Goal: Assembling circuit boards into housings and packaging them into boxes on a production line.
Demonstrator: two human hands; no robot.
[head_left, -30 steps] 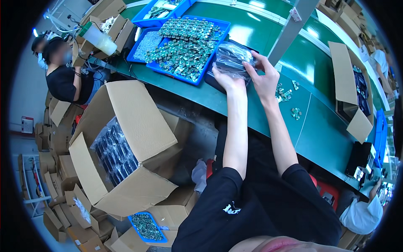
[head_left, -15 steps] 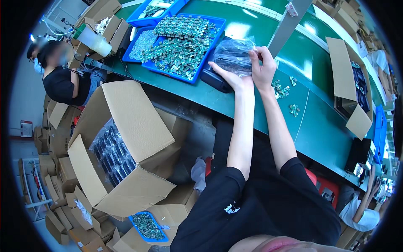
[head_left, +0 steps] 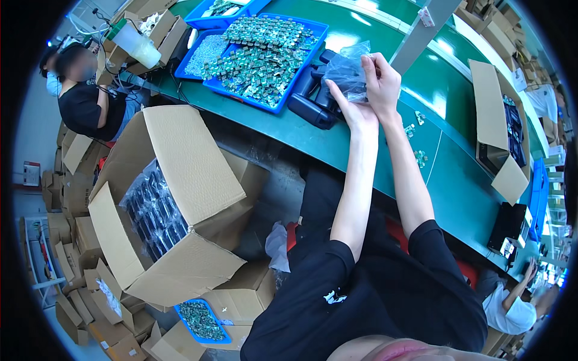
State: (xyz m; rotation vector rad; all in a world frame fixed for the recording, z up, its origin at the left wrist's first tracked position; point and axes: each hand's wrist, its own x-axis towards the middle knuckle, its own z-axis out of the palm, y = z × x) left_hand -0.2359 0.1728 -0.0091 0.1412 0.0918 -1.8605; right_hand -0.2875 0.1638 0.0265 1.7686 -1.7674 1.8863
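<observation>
A crumpled clear plastic bag (head_left: 349,73) is between my hands above the green workbench (head_left: 274,135). My right hand (head_left: 383,87) pinches the bag's right side, thumb against curled fingers. Under the bag's near edge, my left hand (head_left: 356,113) holds it with the thumb up; its other fingers are mostly hidden. Several black plastic housings (head_left: 312,112) lie left of my left hand, partly beneath the bag. Small green circuit boards (head_left: 420,159) are scattered to the right of my forearms.
Blue trays (head_left: 278,108) of circuit boards stand at the back left. An open carton (head_left: 198,162) with bagged black parts stands at the bench's left front. Another open carton (head_left: 485,114) stands right. A metal post (head_left: 421,37) rises behind my hands. A person (head_left: 84,96) sits far left.
Both hands and the bag have shifted slightly right. The bag looks smaller and more crumpled, and more black housings show uncovered beside it.
</observation>
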